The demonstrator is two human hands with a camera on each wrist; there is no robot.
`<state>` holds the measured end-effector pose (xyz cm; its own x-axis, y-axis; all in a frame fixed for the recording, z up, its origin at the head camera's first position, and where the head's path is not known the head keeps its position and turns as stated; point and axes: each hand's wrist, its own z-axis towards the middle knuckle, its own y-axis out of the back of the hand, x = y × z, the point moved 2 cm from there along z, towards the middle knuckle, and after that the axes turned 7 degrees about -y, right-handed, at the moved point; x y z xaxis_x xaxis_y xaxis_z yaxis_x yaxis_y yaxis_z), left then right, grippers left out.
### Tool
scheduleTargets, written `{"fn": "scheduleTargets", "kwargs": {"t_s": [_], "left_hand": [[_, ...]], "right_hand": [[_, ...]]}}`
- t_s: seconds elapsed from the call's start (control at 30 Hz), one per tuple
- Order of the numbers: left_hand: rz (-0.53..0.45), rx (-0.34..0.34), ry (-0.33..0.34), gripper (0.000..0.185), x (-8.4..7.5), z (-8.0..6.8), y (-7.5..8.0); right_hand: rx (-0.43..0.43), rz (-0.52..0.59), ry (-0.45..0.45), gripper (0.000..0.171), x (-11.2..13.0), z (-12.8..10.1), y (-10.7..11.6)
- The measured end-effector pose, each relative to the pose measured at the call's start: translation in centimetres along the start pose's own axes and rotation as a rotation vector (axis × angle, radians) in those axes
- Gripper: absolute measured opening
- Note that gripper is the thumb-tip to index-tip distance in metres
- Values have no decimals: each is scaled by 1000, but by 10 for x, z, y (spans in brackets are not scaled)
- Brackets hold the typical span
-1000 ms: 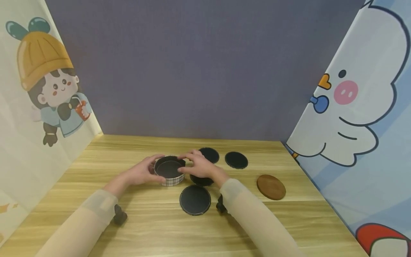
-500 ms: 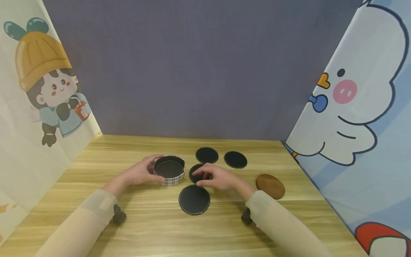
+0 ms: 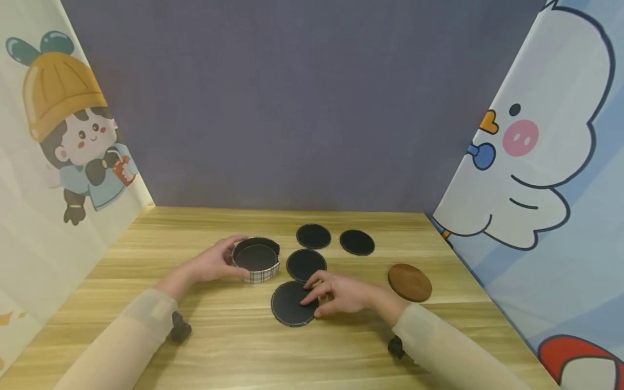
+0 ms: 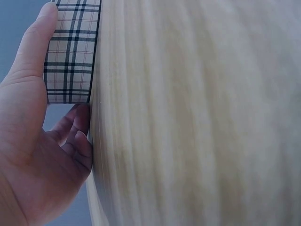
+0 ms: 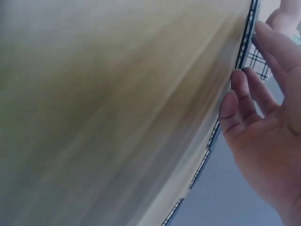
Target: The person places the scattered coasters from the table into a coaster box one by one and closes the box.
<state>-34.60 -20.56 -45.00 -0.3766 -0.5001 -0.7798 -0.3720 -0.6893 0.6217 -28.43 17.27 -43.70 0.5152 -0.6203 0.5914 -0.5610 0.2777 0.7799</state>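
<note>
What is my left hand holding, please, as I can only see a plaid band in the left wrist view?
Observer: The left hand grips a round plaid holder, standing upright on the table.
Operator: Is anything inside it?
Observer: One dark coaster lies flat inside.
Operator: And my right hand?
Observer: The right hand rests its fingertips on the nearest dark coaster, lying flat in front of the holder.

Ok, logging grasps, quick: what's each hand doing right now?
Left hand: grips the plaid holder.
Right hand: open, fingertips touching the nearest black coaster.
</note>
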Motion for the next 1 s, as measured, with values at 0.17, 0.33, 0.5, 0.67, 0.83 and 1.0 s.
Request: {"fn": "scheduleTargets", "kwargs": {"t_s": [0.17, 0.33, 0.5, 0.67, 0.83, 1.0], "left_hand": [[-2, 1, -5, 112, 0, -1, 0], [-13, 4, -12, 112, 1, 0, -1], [-9, 3, -13, 112, 3, 2, 0], [3, 4, -7, 112, 3, 1, 0], [4, 5, -5, 112, 3, 1, 0], [13, 0, 0, 112, 4, 1, 0]], "right_hand": [[-4, -22, 13, 34, 0, -8, -2], [-10, -37, 30, 35, -1, -18, -4], [-9, -23, 34, 36, -1, -28, -8], [-7, -19, 39, 38, 2, -37, -12], [-3, -37, 50, 41, 7, -44, -16], [4, -35, 31, 47, 11, -48, -19]]}}
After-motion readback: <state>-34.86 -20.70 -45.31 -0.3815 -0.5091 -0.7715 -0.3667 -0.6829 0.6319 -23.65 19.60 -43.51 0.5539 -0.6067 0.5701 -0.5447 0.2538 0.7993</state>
